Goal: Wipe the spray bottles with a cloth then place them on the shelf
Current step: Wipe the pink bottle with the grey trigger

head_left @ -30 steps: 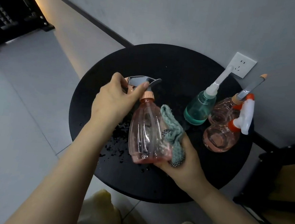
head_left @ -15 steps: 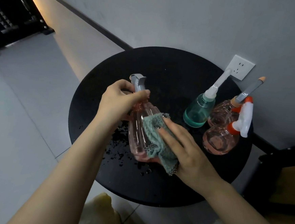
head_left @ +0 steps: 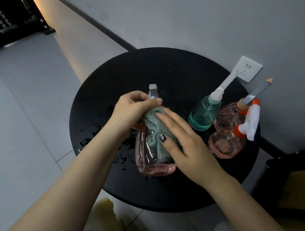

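Against grey wall (head_left: 192, 18), wet round black table (head_left: 170, 69)

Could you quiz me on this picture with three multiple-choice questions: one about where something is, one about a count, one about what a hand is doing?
1. Where is the wall socket?
A. On the floor
B. On the wall behind the table
C. On the table

2. How many spray bottles are in view?
A. Two
B. Four
C. Six

3. What is the right hand doing?
A. Pressing the green cloth against the held pink bottle
B. Hanging idle
C. Lifting the green bottle

Answers: B, it sits on the grey wall. B, three pink and one green. A, straight fingers lie on the cloth while the left hand grips the neck.
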A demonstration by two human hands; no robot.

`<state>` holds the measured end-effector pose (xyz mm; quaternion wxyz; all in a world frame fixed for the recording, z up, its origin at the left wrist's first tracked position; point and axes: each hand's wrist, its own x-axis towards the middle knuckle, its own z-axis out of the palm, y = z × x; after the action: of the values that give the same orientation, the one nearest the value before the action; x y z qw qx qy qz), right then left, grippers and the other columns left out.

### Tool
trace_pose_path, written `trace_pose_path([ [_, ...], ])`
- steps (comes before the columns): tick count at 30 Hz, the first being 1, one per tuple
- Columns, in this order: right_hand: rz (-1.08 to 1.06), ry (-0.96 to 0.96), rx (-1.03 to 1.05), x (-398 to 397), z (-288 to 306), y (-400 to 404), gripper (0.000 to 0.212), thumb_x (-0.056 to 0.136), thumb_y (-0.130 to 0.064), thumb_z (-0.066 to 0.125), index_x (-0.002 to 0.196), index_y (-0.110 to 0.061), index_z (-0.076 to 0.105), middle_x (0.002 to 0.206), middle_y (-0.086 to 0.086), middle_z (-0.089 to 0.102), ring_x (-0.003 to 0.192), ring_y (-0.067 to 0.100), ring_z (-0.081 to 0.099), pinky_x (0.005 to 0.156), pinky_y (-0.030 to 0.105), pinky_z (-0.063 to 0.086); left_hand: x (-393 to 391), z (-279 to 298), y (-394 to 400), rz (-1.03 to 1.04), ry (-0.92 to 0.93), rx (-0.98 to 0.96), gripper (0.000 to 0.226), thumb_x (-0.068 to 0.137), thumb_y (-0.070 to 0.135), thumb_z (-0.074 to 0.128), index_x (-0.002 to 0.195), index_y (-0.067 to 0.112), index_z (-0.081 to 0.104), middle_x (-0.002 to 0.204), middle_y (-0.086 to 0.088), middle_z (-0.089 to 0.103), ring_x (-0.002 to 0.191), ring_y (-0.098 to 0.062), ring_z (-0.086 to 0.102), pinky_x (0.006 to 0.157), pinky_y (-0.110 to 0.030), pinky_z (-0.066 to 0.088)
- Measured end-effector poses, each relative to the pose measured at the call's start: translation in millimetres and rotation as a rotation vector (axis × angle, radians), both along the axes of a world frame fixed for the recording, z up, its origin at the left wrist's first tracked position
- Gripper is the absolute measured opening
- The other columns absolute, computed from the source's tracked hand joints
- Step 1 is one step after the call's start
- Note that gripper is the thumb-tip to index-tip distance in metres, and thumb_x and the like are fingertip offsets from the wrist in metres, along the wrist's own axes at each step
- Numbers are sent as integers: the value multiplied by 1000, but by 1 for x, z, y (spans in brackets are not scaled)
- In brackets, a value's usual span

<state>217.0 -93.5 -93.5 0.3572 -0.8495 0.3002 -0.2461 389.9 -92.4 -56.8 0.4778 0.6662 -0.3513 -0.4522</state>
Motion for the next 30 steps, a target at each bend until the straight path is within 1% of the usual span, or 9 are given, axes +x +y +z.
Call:
trace_pose_path([
  [2, -52, 13, -9, 3, 2, -2, 53, 93, -48, 33, 144, -33, 34, 150, -19, 25, 139, -4, 20, 112, 25, 25, -2, -1, 0, -5, 25, 6, 17, 79, 25, 72, 75, 14, 59, 62, 4, 59, 50, -4, 59, 43, -18, 44],
  [5, -50, 90, -259, -1, 2, 2, 49, 95, -43, 36, 140, -24, 43, 145, -7, 37, 136, 12, 30, 104, 34, 38, 0, -2, -1, -1, 45, 3, 18, 79, 24, 71, 72, 14, 59, 62, 3, 61, 48, -7, 58, 43, -18, 43],
  [8, 102, 125, -571, -8, -1, 9, 40, 97, -33, 43, 132, -16, 51, 136, 3, 49, 131, 27, 37, 104, 37, 39, 4, -2, -2, 29, 58, 2, 24, 79, 24, 71, 63, 18, 54, 55, 7, 57, 45, -7, 54, 42, -16, 39],
  [12, 270, 129, -816, -17, -6, 13, 30, 95, -27, 55, 123, -16, 56, 129, 2, 58, 128, 30, 43, 108, 45, 37, 9, 0, -1, 19, 95, 12, 20, 81, 27, 68, 69, 18, 56, 60, 6, 57, 48, -8, 56, 43, -18, 42],
  [17, 154, 24, -603, -11, 1, 9, 30, 96, -26, 52, 120, -13, 63, 128, 2, 59, 125, 25, 47, 101, 40, 43, 5, -2, -1, -55, 96, 16, 27, 80, 29, 69, 59, 19, 54, 55, 6, 56, 45, -7, 53, 42, -15, 38],
  [20, -12, -49, -353, -3, 4, 3, 35, 94, -27, 50, 124, -12, 61, 129, -2, 57, 126, 17, 45, 106, 30, 36, -2, -5, -1, -98, 99, -3, 30, 79, 28, 71, 53, 22, 56, 56, 5, 57, 49, -8, 55, 48, -20, 41],
  [23, -106, -91, -233, 2, 4, 1, 37, 93, -29, 49, 124, -12, 60, 128, -7, 53, 124, 11, 44, 108, 21, 31, -4, -7, -1, -104, 97, 16, 26, 79, 29, 72, 60, 19, 57, 57, 4, 57, 48, -8, 55, 43, -19, 41],
  [26, -77, -59, -291, 0, 2, 7, 38, 94, -28, 48, 126, -10, 58, 130, -2, 53, 127, 15, 42, 109, 24, 31, -3, -6, -1, -82, 100, 3, 29, 78, 28, 72, 55, 20, 55, 54, 6, 57, 45, -8, 54, 42, -18, 39],
  [30, 121, 35, -546, -10, -1, 14, 34, 93, -26, 54, 124, -11, 61, 130, 4, 57, 126, 28, 44, 102, 43, 41, 5, -4, -1, -40, 93, 4, 30, 78, 29, 72, 55, 20, 54, 54, 6, 57, 45, -8, 54, 42, -16, 39],
])
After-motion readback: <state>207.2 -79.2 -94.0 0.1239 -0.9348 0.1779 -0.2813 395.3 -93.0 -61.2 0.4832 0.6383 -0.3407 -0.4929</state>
